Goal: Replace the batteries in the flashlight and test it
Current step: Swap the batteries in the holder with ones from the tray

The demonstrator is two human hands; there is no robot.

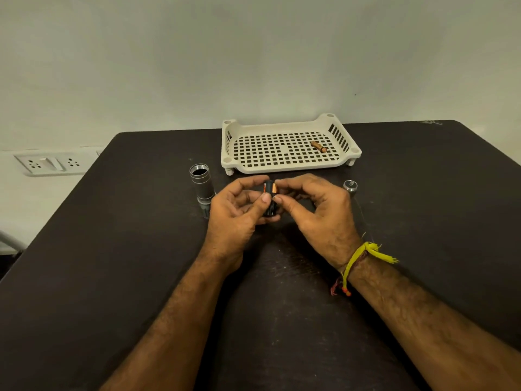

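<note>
Black battery holder upright, both hands pinching

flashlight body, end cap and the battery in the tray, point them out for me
flashlight body [202, 187], head view, on its silver barrel
end cap [350, 185], head view, on its top face
battery [318, 146], head view, mid-length, lying in the tray [284, 164]

Flashlight body brushed metal; tray cream matt plastic; table dark, matt, scuffed.

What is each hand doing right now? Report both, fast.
Left hand: grips the black battery holder.
Right hand: pinches the top of the same battery holder.
</note>
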